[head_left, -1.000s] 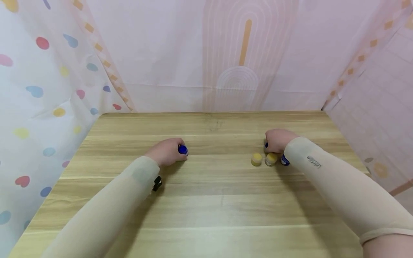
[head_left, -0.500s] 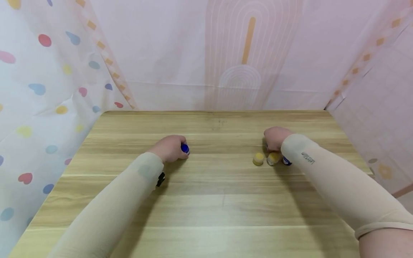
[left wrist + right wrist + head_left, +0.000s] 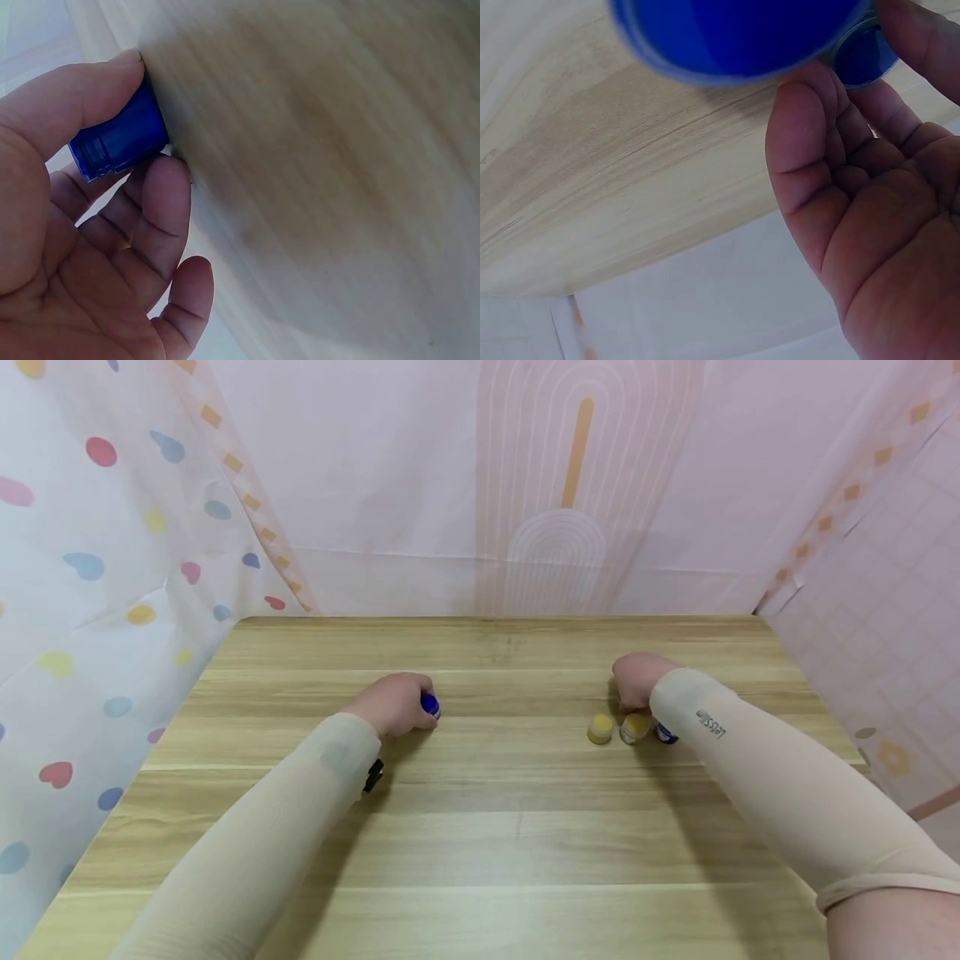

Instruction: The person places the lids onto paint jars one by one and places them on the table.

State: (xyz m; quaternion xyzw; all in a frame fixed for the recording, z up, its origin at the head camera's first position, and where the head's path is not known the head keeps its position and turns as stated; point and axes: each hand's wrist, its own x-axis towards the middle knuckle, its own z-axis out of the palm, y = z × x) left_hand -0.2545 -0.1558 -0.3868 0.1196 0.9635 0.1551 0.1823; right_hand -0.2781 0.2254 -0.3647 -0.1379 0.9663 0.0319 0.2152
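Note:
My left hand (image 3: 393, 704) is at the table's middle left. Its thumb and fingers pinch a small blue jar (image 3: 124, 135), whose top (image 3: 430, 706) shows past the fingertips in the head view. On the right, my right hand (image 3: 639, 680) reaches down behind a short row of jars. In the right wrist view its thumb and fingers hold another small blue jar (image 3: 864, 58), mostly hidden by the hand in the head view. The row has two yellow jars, one on the left (image 3: 600, 729) and one in the middle (image 3: 633, 728), and a blue jar (image 3: 665, 734) partly under my wrist.
The wood-grain table (image 3: 517, 827) carries everything. A patterned curtain (image 3: 375, 493) hangs behind its far edge, with more cloth along both sides. Something small and black (image 3: 373, 775) shows under my left wrist.
The head view has shifted slightly. My right hand moves very slightly left and away, and the blue of its jar is no longer visible in the head view. The left hand keeps its grip.

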